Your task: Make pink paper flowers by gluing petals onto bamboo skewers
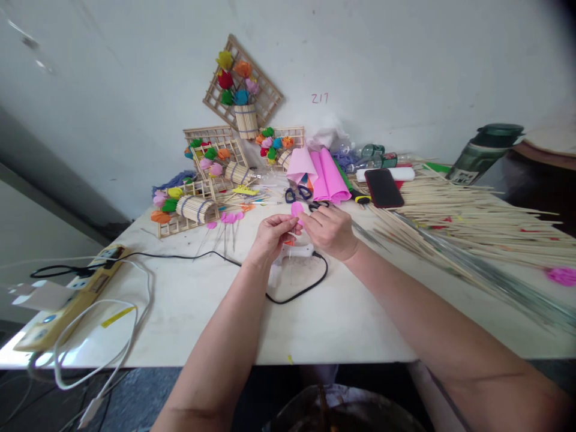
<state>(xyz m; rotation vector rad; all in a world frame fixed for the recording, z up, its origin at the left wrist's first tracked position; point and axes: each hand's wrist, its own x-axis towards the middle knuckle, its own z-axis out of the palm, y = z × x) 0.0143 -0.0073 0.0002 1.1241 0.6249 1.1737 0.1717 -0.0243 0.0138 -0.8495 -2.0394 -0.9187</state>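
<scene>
A small pink paper petal (297,209) on a thin wire stem is between my hands. My left hand (275,235) pinches it low down, near the stem. My right hand (330,231) grips the petal's right edge with closed fingertips. Under my hands lies a white glue gun (299,252), partly covered, with a black cord (324,279) looping from it. Several pink petals on wires (229,218) lie to the left of my hands. Just behind my hands are dark-handled scissors (299,193) and a second dark handle (318,206), partly hidden by my right hand.
Bamboo lattices with paper flowers (195,210) stand at the back left; another lattice (243,90) is higher on the wall. Pink paper rolls (330,177), a phone (384,188), bamboo sticks (472,216) and a green bottle (486,155) lie right. A power strip (72,303) is left.
</scene>
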